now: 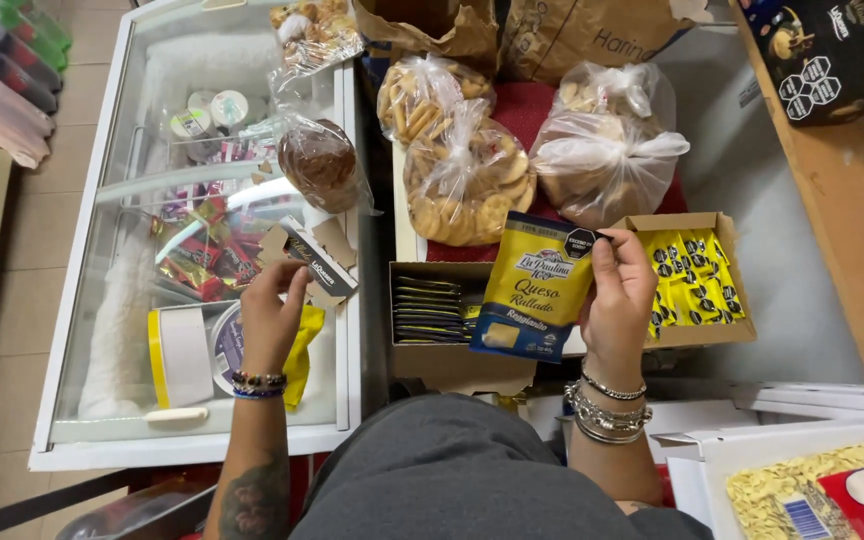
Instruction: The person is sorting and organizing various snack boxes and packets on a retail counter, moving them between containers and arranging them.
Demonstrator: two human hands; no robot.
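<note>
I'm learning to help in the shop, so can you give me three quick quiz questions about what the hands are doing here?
1. True or false: the right hand holds a yellow and blue packet by its top corner.
2. What does the left hand hold? A) a bag of crackers B) a torn piece of cardboard packaging and a yellow packet C) a tub lid
3. Fill in: the open cardboard box right of the right hand is full of small ______ sachets.

Key: 1 true. 2 B. 3 yellow.
</note>
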